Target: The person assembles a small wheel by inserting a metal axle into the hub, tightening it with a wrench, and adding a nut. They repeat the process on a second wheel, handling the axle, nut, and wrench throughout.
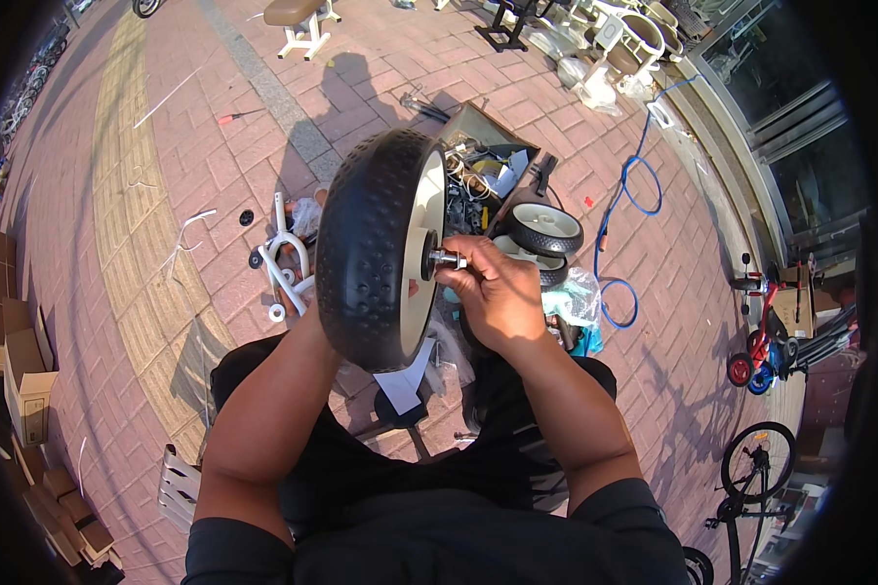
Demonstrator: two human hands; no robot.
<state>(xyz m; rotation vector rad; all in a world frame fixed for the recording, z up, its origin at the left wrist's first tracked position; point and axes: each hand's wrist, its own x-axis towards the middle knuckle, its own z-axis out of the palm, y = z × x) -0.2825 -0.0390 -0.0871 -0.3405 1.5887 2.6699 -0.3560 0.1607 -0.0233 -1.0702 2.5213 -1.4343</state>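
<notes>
One black-tyred wheel (366,253), upright at frame centre, its hub (427,255) turned right, seemingly for easy reach; one metal bolt (447,258) at that hub, pinched by my right hand (500,295); my left hand, hidden behind the wheel, its grip I cannot tell.

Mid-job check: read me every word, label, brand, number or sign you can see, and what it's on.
None can be read.
Open cardboard box, left: printed marks, too small to read.
Studded black wheel in hand: no lettering I can make out.
White sheet below it: no legible text.
</notes>
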